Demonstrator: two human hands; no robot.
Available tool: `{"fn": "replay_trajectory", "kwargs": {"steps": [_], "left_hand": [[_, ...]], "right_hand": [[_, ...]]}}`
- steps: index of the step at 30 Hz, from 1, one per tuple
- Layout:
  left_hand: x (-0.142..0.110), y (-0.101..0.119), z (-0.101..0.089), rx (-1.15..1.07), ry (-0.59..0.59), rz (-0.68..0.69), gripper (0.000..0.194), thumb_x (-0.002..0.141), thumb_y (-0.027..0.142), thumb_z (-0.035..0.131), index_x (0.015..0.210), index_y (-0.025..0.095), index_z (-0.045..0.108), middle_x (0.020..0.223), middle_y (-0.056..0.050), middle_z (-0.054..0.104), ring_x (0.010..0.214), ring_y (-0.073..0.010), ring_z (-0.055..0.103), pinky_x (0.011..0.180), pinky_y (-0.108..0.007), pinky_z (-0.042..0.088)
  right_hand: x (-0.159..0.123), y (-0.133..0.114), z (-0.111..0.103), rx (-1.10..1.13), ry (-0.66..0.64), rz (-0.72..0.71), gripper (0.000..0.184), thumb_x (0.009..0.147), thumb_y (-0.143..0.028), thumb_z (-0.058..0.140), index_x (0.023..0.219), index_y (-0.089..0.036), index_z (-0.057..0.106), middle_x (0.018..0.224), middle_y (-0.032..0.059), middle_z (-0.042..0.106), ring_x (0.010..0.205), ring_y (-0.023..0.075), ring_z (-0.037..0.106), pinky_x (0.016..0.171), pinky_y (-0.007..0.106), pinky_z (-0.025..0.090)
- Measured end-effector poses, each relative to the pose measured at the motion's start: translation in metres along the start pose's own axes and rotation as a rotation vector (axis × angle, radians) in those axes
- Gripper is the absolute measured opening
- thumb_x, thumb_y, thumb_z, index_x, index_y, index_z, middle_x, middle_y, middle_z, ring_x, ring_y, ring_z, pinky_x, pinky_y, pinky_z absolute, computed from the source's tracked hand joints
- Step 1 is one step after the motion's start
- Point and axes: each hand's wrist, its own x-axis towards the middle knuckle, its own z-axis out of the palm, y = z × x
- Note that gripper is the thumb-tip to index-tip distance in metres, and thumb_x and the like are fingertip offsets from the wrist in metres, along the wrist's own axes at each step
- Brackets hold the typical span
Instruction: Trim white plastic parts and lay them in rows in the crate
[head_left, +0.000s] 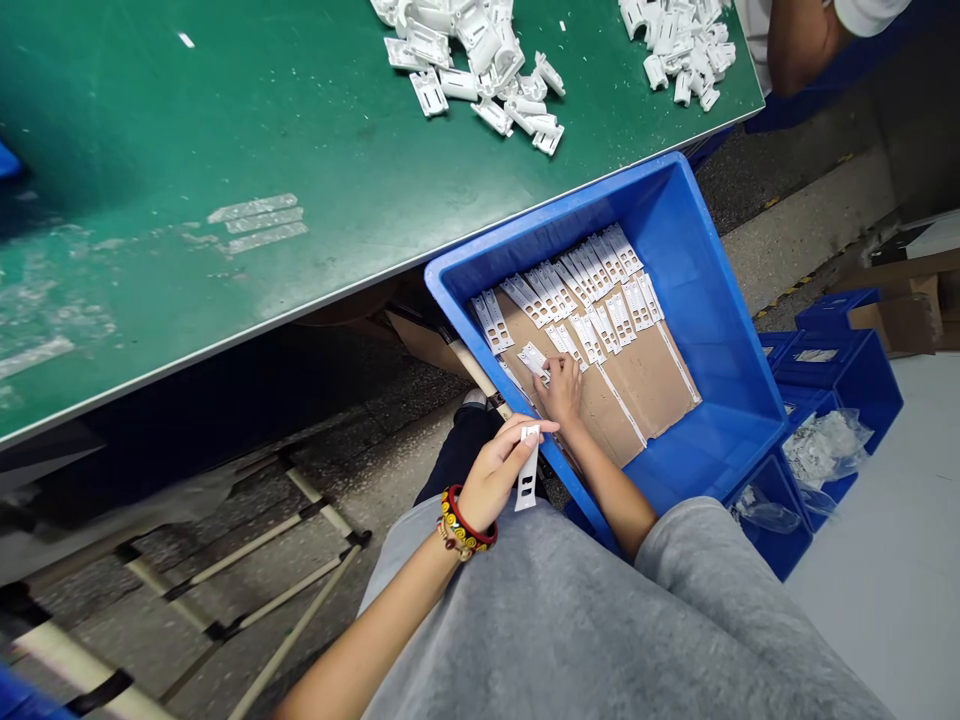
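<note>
Left hand (491,475) is pinching a white punched plastic strip (527,470) between thumb and fingertips. Grip is narrow, with the strip hanging roughly upright below the pinch. Strip looks thin, light and fairly stiff lengthwise, but probably weak across the window cut-outs, so it may crack if bent there. Smooth face could slip in a loose pinch; safest hold looks like the solid end, by the edges.

Right hand (559,390) is reaching out ahead of the left, wrist bent, fingers on a second strip (534,360). Can't tell if that's a real pinch or just contact. Right forearm is crossing the near rim of a blue crate (720,330). Left forearm is rising over a grey-clad lap (555,620), with beaded bracelets (465,520) on the wrist.

Just past the right fingers, more strips (585,290) are lying in overlapping rows on a cardboard sheet (637,390) inside the crate. Beyond that, a green-topped workbench (150,150) is carrying heaps of white plastic clips (480,70), and a co-worker's arm (802,40) is showing past its far corner.
</note>
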Motion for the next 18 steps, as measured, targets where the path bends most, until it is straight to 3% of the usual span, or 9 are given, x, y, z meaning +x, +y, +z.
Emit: {"fn": "replay_trajectory", "kwargs": {"steps": [3,5,9,14,18], "left_hand": [[0.0,0.0,-0.001,-0.006,-0.001,-0.003,0.045,0.093,0.052,0.046,0.107,0.019,0.073,0.094,-0.006,0.057,0.087,-0.02,0.053,0.088,-0.032,0.042],[0.0,0.001,-0.001,-0.002,-0.003,-0.008,0.045,0.092,0.052,0.047,0.107,0.019,0.073,0.094,-0.006,0.057,0.087,-0.0202,0.053,0.088,-0.032,0.042],[-0.001,0.002,-0.001,0.003,-0.002,-0.015,0.046,0.092,0.054,0.046,0.104,0.018,0.074,0.094,-0.006,0.058,0.088,-0.0207,0.053,0.088,-0.033,0.042],[-0.001,0.0,-0.002,-0.033,0.009,-0.015,0.044,0.091,0.053,0.048,0.102,0.018,0.074,0.094,-0.006,0.058,0.089,-0.0204,0.053,0.09,-0.033,0.041],[-0.002,0.0,-0.003,-0.038,0.014,-0.033,0.043,0.092,0.051,0.048,0.102,0.018,0.073,0.096,-0.006,0.057,0.09,-0.0204,0.053,0.091,-0.033,0.041]], "right_hand": [[-0.007,0.004,0.002,-0.006,-0.008,-0.084,0.031,0.092,-0.028,0.054,0.12,-0.016,0.055,0.131,0.0164,0.049,0.124,0.0299,0.041,0.104,0.048,0.035],[-0.009,0.009,0.003,0.003,-0.057,-0.197,0.034,0.094,-0.026,0.05,0.127,-0.019,0.053,0.142,0.0142,0.043,0.134,0.0289,0.034,0.11,0.05,0.029],[-0.003,0.018,0.004,0.038,-0.151,-0.335,0.031,0.096,-0.02,0.046,0.124,-0.026,0.058,0.143,0.0082,0.047,0.135,0.0239,0.035,0.113,0.047,0.028],[0.008,0.022,0.008,0.031,-0.143,-0.304,0.03,0.098,-0.019,0.043,0.121,-0.024,0.062,0.137,0.0101,0.052,0.127,0.0242,0.043,0.106,0.044,0.038],[0.01,0.02,0.011,0.037,-0.105,-0.243,0.032,0.098,-0.018,0.041,0.123,-0.023,0.06,0.138,0.0118,0.05,0.127,0.0244,0.043,0.106,0.045,0.037]]}}
